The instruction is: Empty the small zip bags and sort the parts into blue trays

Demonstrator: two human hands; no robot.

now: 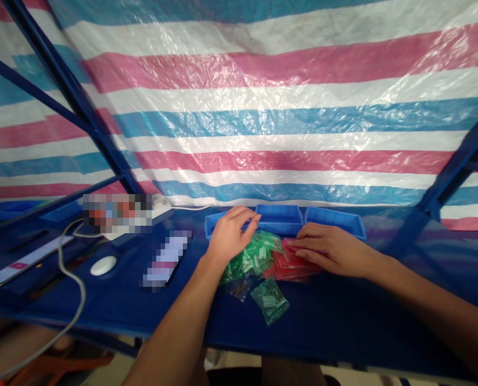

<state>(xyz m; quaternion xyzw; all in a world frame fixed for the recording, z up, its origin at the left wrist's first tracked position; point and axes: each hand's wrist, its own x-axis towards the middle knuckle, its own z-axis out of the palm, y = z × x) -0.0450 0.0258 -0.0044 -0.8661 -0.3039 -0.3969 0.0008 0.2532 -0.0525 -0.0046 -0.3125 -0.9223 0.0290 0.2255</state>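
Observation:
My left hand (234, 231) is over the left end of a pile of green plastic bags (258, 254), its fingers bent to the right and its thumb apart from them; no object shows in it. My right hand (329, 247) rests on the red plastic bags (291, 265) with fingers stretched out to the left. Small pale pieces show through the green bags. In front of the pile lie a clear bag (240, 288) with thin pieces and a separate green bag (270, 301). Behind my hands stand blue bins (281, 217), the left one (212, 224) partly covered by my left hand.
On the blue table (343, 316) to the left lie a phone (167, 262), a white oval object (103, 265) and a white cable (80, 300). A blue metal frame (450, 166) rises at the right, before a striped plastic sheet (282, 118).

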